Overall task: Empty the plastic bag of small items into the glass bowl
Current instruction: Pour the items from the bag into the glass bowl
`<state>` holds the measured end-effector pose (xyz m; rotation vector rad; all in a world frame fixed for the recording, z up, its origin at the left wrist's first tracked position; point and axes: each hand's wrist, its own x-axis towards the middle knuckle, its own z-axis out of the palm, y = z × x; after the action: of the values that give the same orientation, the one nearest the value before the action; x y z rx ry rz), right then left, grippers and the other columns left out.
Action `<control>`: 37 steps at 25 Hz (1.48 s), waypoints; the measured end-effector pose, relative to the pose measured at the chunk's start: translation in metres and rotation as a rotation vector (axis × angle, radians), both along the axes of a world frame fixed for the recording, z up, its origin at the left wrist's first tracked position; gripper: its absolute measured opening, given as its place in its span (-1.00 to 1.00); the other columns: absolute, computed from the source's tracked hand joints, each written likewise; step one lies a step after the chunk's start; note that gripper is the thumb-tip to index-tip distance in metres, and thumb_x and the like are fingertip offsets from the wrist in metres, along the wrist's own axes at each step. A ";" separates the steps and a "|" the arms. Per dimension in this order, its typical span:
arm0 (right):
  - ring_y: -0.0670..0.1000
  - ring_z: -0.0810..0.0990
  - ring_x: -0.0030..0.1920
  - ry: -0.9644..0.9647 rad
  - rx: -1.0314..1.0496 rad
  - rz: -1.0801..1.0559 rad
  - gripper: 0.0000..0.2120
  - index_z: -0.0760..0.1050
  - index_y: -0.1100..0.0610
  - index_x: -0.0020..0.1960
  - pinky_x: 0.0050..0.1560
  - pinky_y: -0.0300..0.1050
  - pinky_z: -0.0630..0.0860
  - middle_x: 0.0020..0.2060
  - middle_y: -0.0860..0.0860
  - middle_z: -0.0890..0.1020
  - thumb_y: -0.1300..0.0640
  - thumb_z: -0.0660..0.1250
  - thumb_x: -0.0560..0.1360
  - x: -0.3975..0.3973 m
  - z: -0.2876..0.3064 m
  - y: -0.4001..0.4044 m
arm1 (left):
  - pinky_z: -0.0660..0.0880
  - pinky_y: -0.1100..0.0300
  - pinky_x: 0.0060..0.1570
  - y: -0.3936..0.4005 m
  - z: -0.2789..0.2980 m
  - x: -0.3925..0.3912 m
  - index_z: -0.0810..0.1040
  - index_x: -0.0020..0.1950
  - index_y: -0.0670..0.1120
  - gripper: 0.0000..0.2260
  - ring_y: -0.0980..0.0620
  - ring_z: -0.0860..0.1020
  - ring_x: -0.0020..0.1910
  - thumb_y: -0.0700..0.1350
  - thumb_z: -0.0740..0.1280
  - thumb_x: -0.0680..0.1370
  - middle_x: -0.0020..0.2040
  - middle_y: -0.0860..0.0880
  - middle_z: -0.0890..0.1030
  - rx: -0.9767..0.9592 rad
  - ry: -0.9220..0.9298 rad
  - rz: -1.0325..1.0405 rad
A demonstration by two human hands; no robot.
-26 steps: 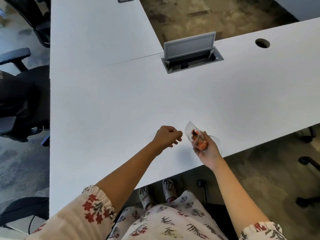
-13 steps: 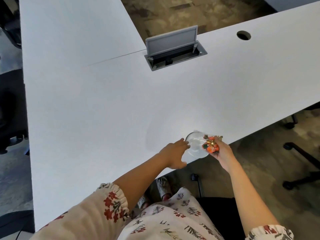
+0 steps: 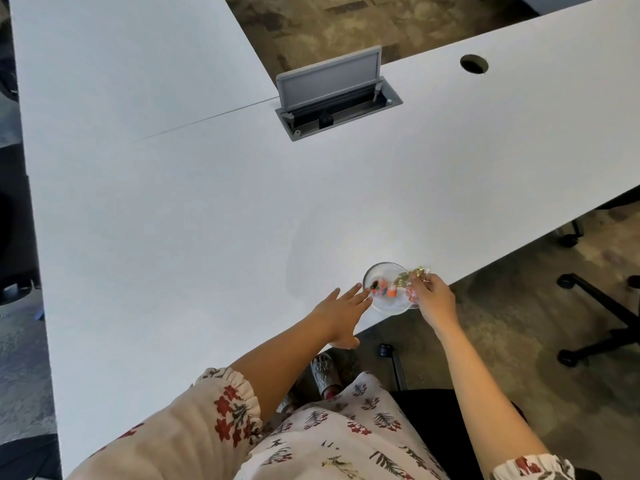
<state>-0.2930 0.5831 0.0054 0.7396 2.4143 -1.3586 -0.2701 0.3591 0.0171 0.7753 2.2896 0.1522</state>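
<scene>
Pinching the plastic bag [image 3: 417, 279] in my right hand [image 3: 433, 299], I hold it tilted over the right rim of the glass bowl [image 3: 389, 306], which sits at the near edge of the white surface [image 3: 207, 220]. Several small items [image 3: 382, 289], orange and dark, lie inside the bowl. My left hand [image 3: 341, 308] lies flat, fingers spread and empty, fingertips touching the bowl's left side.

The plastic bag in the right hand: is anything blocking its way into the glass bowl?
Nothing visible does. The plastic bag is held at the rim of the glass bowl, whose mouth is open. The left hand rests beside it.
</scene>
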 end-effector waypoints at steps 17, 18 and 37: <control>0.07 0.73 -0.10 0.302 0.176 -0.162 -0.74 0.69 0.18 0.00 0.02 0.06 0.68 -0.08 0.11 0.75 0.03 0.31 0.62 0.000 0.027 -0.015 | -0.05 -0.11 0.64 -0.001 0.008 -0.002 -0.03 0.71 -0.05 -0.25 -0.06 -0.09 0.70 0.11 0.29 0.65 0.72 -0.07 -0.05 0.119 -0.043 0.157; 0.05 0.74 -0.11 0.338 0.170 -0.193 -0.77 0.69 0.15 -0.01 0.02 0.04 0.68 -0.08 0.09 0.76 0.04 0.32 0.62 0.000 0.029 -0.016 | -0.03 -0.11 0.64 -0.002 0.009 -0.002 -0.02 0.71 -0.05 -0.27 -0.06 -0.08 0.70 0.12 0.27 0.66 0.72 -0.07 -0.03 0.136 -0.055 0.188; 0.03 0.74 0.05 -0.009 -0.738 -0.035 -0.65 0.62 0.18 0.20 -0.01 -0.25 0.63 0.03 0.08 0.76 0.23 0.55 0.43 -0.020 0.039 -0.141 | 0.66 0.07 -0.09 -0.087 0.029 -0.008 0.54 0.31 -0.21 -0.61 -0.08 0.67 -0.16 -0.28 0.50 0.51 -0.06 -0.17 0.68 1.133 -0.485 1.859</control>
<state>-0.3129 0.4422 0.0448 0.5688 1.6729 -2.0512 -0.2781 0.2717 0.0464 -1.0977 1.4904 2.1631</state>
